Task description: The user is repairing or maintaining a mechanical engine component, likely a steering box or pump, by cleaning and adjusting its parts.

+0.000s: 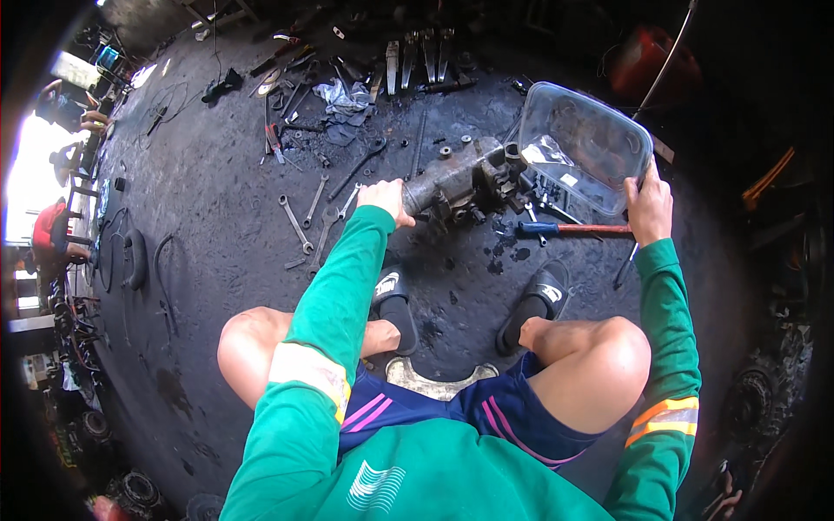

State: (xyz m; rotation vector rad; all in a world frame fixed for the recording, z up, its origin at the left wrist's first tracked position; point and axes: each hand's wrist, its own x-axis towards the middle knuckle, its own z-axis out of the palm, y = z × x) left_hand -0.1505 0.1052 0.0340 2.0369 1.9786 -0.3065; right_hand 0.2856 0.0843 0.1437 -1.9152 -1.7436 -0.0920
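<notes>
My left hand (386, 201) is wrapped round the cylindrical end of a dark, greasy metal housing (456, 182) lying on the floor in front of me. My right hand (647, 198) grips the near right rim of a clear plastic bin (636, 143), which has a few small items inside. Under the bin's near side lies a long tool with an orange handle and blue head (591, 228), amid small wrenches and sockets. Left of the housing are several open-end wrenches (294, 221) and a bent black bar (356, 169). My legs and sandalled feet frame the near floor.
A crumpled rag (343, 104), pliers and upright metal pieces (408, 61) lie farther back. A red container (651, 69) stands at back right. Hoses (135, 260) lie at left, near machinery and what looks like a person in red (50, 227). Tyres or round parts line the dark edges.
</notes>
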